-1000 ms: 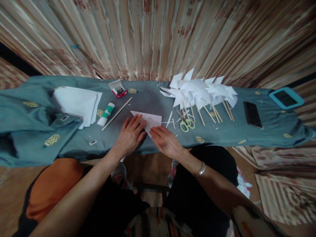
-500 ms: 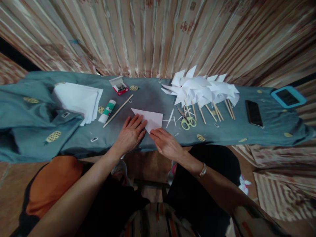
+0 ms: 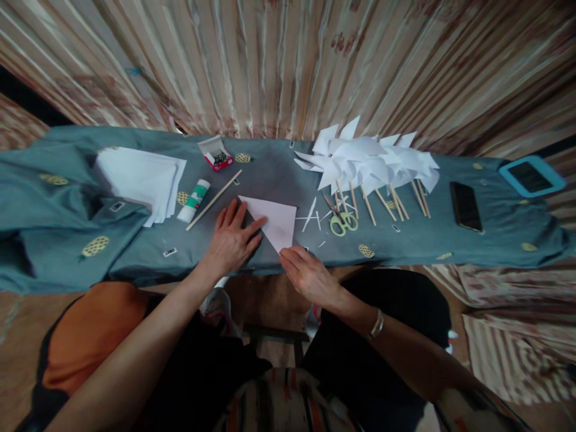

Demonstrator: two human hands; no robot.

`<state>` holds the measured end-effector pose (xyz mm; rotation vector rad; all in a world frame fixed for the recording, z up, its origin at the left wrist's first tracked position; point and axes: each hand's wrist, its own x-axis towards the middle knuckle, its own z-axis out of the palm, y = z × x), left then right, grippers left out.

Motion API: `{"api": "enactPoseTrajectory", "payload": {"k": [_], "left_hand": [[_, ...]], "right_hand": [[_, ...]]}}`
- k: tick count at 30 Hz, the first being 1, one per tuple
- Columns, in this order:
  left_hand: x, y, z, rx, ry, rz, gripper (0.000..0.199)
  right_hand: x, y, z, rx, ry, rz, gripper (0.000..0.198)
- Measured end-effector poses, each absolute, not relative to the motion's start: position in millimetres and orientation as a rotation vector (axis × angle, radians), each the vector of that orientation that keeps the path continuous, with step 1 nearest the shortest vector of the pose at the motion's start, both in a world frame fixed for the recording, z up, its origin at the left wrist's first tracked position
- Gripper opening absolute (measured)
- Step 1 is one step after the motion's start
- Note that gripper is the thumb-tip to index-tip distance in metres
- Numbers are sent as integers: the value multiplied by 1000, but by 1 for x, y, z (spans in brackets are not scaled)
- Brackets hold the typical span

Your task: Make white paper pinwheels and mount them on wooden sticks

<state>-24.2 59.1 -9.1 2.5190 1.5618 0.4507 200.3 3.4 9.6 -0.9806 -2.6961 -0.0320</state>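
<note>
A sheet of white paper (image 3: 276, 219), folded into a triangle, lies on the cloth-covered table in front of me. My left hand (image 3: 231, 237) rests at its left edge, fingers spread, with a fingertip on the paper. At the near corner, my right hand (image 3: 308, 270) pinches the paper between thumb and fingers. Scissors with green handles (image 3: 344, 224) lie right of the paper, among thin white paper strips (image 3: 310, 215). Left of my left hand are a wooden stick (image 3: 214, 200) and a glue stick (image 3: 193, 201) with a green label.
Several white paper pinwheels (image 3: 369, 159) on sticks lie at the back right. A dark phone (image 3: 465, 206) and a blue-framed tablet (image 3: 532, 176) are farther right. A small red box of pins (image 3: 216, 155) stands at the back; a paper stack (image 3: 139, 180) lies left. A curtain (image 3: 252, 66) hangs behind.
My right hand has moved slightly right and toward me with the near corner, and the triangle shows larger. My left hand has shifted a little left, its fingers spread wider.
</note>
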Motion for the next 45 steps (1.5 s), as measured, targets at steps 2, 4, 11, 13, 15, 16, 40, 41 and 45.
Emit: {"api": "enactPoseTrajectory", "payload": {"k": [2, 4, 11, 13, 15, 16, 40, 41, 45], "left_hand": [[-25, 60, -8, 2520, 1572, 449, 41], [-27, 60, -8, 2513, 1575, 450, 41], [-32, 64, -7, 2466, 1622, 488, 55], [-32, 65, -6, 2466, 1626, 486, 57], [-32, 66, -6, 2467, 1644, 458, 57], [-32, 66, -5, 2465, 1655, 442, 57], [-27, 70, 0, 2477, 1656, 573, 62], [-25, 69, 1, 2483, 1646, 561, 59], [-22, 67, 1, 2487, 1611, 595, 55]], "right_hand": [[202, 1, 9, -974, -2686, -43, 26], [204, 0, 9, -974, -2677, -42, 25], [203, 0, 6, -1004, -2653, -14, 22], [202, 1, 8, -1019, -2667, 0, 23], [202, 2, 10, -1027, -2683, 6, 23], [202, 2, 11, -1027, -2688, 4, 23], [210, 72, 15, -1655, -2166, 350, 39], [206, 73, 16, -1676, -2185, 329, 39], [197, 78, 19, -1700, -2117, 405, 39]]}}
